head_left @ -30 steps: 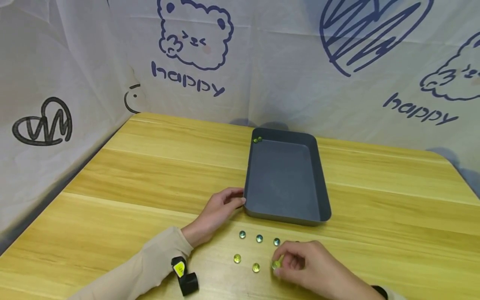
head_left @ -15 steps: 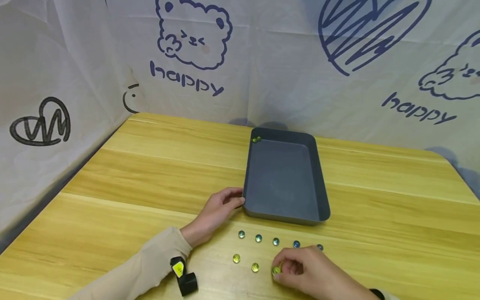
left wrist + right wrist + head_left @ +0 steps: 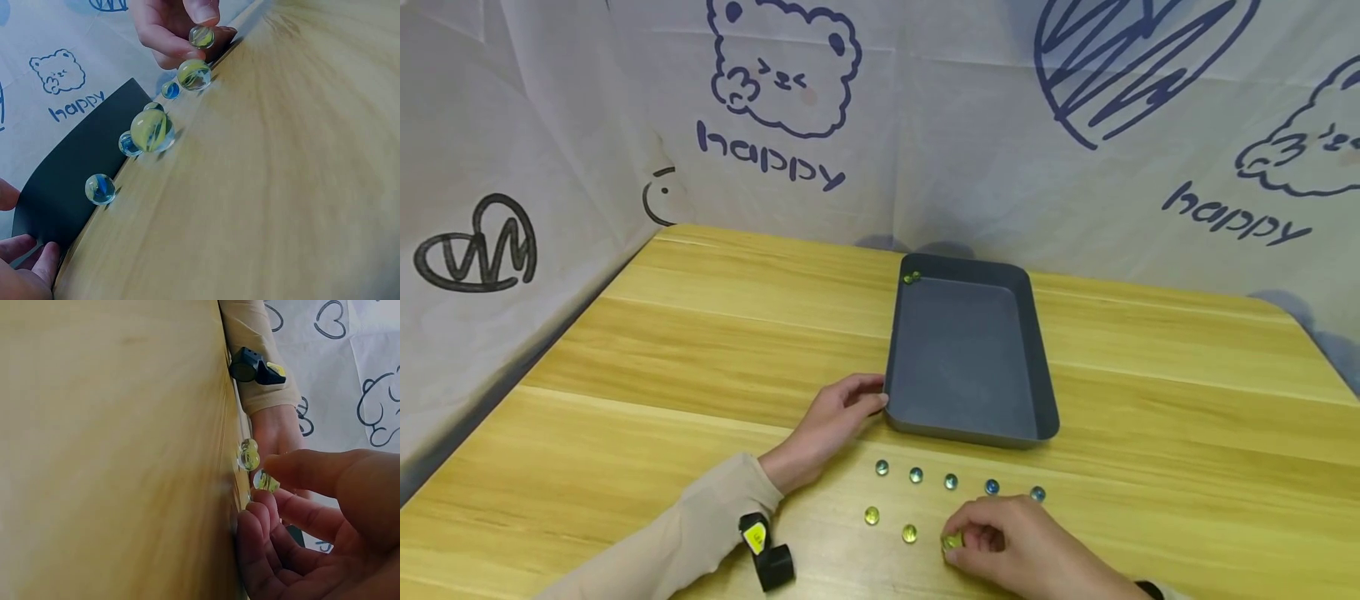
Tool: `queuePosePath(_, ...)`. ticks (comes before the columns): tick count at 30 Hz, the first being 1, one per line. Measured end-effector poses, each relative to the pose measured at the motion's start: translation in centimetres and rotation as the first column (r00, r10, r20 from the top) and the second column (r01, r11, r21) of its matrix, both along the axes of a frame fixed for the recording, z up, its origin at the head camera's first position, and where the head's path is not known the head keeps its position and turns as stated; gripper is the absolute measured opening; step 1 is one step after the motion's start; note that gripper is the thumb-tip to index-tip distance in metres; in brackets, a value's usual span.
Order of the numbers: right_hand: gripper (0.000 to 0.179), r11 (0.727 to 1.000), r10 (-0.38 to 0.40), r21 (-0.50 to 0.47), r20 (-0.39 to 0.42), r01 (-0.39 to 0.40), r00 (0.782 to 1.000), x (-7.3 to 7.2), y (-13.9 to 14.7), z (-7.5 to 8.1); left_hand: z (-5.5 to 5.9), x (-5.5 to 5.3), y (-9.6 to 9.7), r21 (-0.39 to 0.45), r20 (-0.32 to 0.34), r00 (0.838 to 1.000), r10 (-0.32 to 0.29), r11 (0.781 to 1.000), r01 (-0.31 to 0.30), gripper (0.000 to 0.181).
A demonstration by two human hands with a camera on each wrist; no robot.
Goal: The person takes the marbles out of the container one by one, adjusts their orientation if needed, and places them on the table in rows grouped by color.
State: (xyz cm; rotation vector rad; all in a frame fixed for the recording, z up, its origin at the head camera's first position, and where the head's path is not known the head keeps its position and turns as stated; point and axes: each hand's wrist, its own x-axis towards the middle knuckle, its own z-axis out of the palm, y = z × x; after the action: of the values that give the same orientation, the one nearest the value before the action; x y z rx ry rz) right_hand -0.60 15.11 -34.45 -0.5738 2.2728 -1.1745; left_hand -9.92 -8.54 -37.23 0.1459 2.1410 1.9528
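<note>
My right hand (image 3: 1018,542) pinches a yellow-green glass marble (image 3: 952,542) between thumb and fingertip, low over the wooden table. In the right wrist view this marble (image 3: 265,480) shows between the thumb and the finger. To its left lie two loose yellow marbles, one nearer (image 3: 910,533) and one farther left (image 3: 872,516). Behind them runs a row of several blue marbles (image 3: 951,482). My left hand (image 3: 823,429) rests against the left side of a dark grey tray (image 3: 962,350), near its front corner, with relaxed fingers. Two yellow-green marbles (image 3: 912,277) sit in the tray's far left corner.
The tray stands on the wooden table (image 3: 715,333), its far end near the back edge. White cloth (image 3: 955,125) with blue drawings hangs behind and at the left. A black wrist camera (image 3: 767,554) is strapped over the left sleeve.
My right hand has shifted slightly nearer to me with the marble, uncovering the blue marbles at the right end of the row. My left hand keeps its place at the tray.
</note>
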Motion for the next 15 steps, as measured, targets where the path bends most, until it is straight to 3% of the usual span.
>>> queuePosePath(6,0.015,1.0,-0.016,0.004,0.012,0.015,1.0,-0.13,-0.03,-0.07,0.02,0.05,-0.05,-0.003,0.001,1.0,-0.004,1.0,0.004,0.04)
queuePosePath(15,0.019,0.999,-0.031,-0.033,-0.042,0.029,0.999,-0.25,0.06,-0.3,0.03,0.04,0.03,-0.006,0.002,1.0,-0.002,1.0,0.002,0.039)
